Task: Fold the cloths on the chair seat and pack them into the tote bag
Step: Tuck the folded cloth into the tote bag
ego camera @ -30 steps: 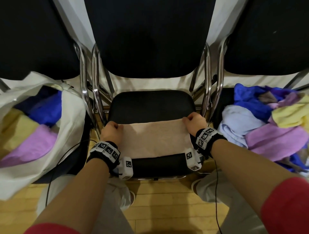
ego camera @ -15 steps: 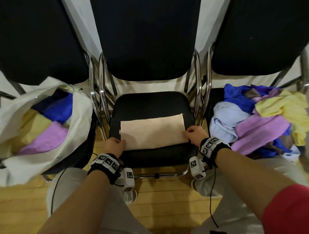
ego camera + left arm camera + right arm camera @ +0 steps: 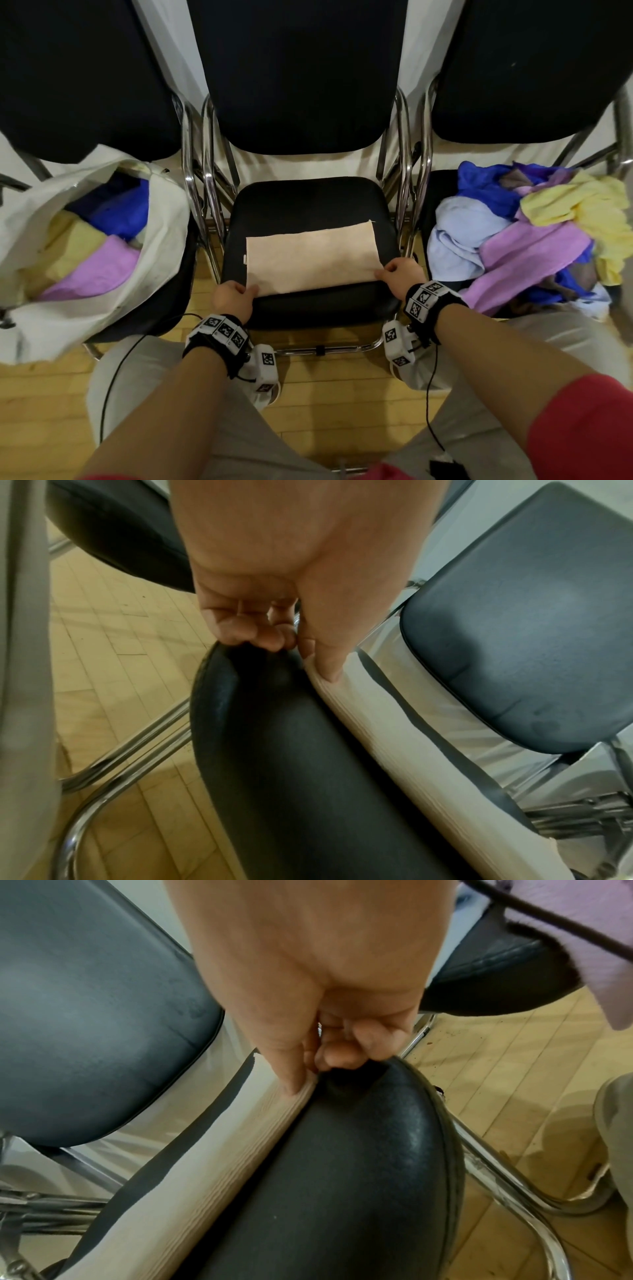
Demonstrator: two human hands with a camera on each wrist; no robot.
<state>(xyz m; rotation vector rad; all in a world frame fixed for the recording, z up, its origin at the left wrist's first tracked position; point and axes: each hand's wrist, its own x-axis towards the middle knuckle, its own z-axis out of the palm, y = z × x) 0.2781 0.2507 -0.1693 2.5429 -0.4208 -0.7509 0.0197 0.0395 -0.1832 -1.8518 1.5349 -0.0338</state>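
Beige cloth half-folded on the middle chair seat, both near corners pinched

We had three black chairs in a row: the white tote bag (image 3: 161, 240) on the left one already held yellow, purple and blue cloths, an unfolded pile (image 3: 534, 236) sat on the right one, and the middle chair seat (image 3: 308, 202) carried the beige cloth (image 3: 311, 260), lying flat in doubled layers. We judged it light, soft and limp, likely to sag unless lifted by its corners; our left hand (image 3: 233, 294) and right hand (image 3: 400, 274) each pinched a near corner, thumb on top.
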